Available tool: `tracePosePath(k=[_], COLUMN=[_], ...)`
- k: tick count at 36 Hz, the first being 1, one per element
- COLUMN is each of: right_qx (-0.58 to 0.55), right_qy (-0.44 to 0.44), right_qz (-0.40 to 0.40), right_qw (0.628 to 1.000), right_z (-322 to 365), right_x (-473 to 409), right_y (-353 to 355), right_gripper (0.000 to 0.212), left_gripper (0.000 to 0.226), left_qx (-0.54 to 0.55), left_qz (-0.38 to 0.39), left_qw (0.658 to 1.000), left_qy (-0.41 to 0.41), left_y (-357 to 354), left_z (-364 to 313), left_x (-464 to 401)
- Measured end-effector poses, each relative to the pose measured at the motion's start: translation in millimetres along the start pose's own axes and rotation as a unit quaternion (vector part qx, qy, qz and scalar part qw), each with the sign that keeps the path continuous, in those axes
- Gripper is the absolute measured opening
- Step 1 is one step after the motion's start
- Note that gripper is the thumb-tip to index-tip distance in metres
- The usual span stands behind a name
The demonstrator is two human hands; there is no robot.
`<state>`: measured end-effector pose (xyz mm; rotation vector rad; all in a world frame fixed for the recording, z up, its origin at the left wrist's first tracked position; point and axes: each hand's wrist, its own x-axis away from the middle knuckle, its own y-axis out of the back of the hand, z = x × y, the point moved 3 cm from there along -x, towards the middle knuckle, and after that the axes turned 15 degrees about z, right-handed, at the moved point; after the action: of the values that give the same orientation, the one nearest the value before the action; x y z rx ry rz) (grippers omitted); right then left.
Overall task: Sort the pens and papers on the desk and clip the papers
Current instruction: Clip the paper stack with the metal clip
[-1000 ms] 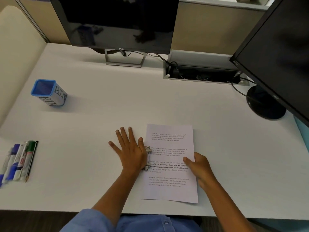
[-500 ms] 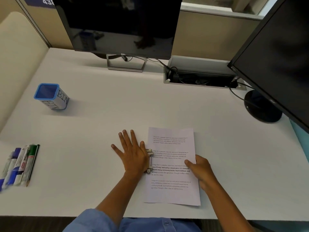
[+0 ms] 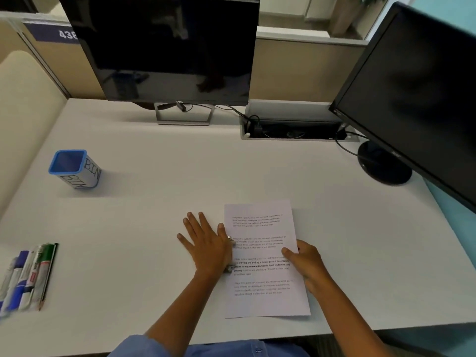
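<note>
1. Papers (image 3: 265, 258) lying flat near the front edge of the tabletop (image 3: 159, 191), right of centre; looking like a thin printed stack, though the sheet count cannot be told.
2. Being pinned from both sides: left hand (image 3: 206, 246) spread flat, fingers straight, palm pressing down at the stack's left edge on a small metal clip (image 3: 229, 269), of which only glinting ends are showing.
3. Right hand (image 3: 306, 264) resting on the right edge with fingers curled, seemingly pinching the sheets; exact grip cannot be told.
4. Likely handling as light, floppy and slippery sheet on sheet, so needing squaring up and holding close to the clipped edge rather than by a loose corner.
5. Pens (image 3: 28, 276) lying side by side at the front-left edge of the tabletop, well apart from the stack: smooth plastic barrels in blue, white and green, plus a slim dark pencil-like stick.
6. Blue-rimmed square holder (image 3: 74, 168) marked BIN standing toward the back-left, probably awaiting the pens.
7. Tabletop looking smooth, matte and pale.
</note>
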<state>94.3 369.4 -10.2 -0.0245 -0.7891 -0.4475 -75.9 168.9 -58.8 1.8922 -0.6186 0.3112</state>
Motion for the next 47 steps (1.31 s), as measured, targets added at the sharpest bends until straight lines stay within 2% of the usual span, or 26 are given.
tracePosePath(k=[8, 12, 14, 17, 20, 26, 29, 33, 47], right_qx=[-0.038, -0.039, -0.04, -0.057, -0.059, -0.068, -0.074, -0.081, -0.05], right_qy=[-0.001, 0.008, 0.014, 0.023, 0.032, 0.052, 0.061, 0.07, 0.07], right_qz=[-0.01, -0.018, -0.024, -0.026, -0.018, 0.0, 0.005, 0.012, -0.029], right_qw=[0.999, 0.999, 0.999, 0.998, 0.998, 0.996, 0.995, 0.994, 0.996], right_z=[-3.0, -0.8, 0.5, 1.6, 2.9, 5.9, 9.7, 12.1, -21.7], right_x=[5.7, 10.6, 12.1, 13.4, 15.8, 21.5, 24.9, 27.5, 20.9], right_y=[8.7, 16.5, 21.9, 30.5, 39.2, 63.6, 80.9, 109.1, 237.7], right_gripper=[0.019, 0.019, 0.02, 0.02, 0.019, 0.018, 0.017, 0.019, 0.021], left_gripper=[0.08, 0.085, 0.08, 0.069, 0.061, 0.061, 0.064, 0.06, 0.033], left_qx=[0.015, 0.071, 0.142, 0.292, 0.294, 0.322, 0.339, 0.377, 0.352], left_qz=[-0.001, -0.019, -0.04, -0.041, -0.029, 0.031, 0.047, 0.118, 0.206], left_qw=[1.0, 0.997, 0.985, 0.932, 0.919, 0.921, 0.925, 0.913, 0.904], left_qy=[-0.015, -0.032, -0.09, -0.21, -0.26, -0.218, -0.167, -0.098, -0.128], left_y=[3.5, 11.7, 18.1, 27.8, 28.8, 4.9, -7.2, -26.7, -91.2], left_z=[0.3, -1.8, -5.2, -15.5, -31.8, -61.1, -72.9, -85.6, -196.3], left_x=[2.4, 5.9, 7.5, 17.0, 32.9, 57.3, 62.0, 65.7, 91.3])
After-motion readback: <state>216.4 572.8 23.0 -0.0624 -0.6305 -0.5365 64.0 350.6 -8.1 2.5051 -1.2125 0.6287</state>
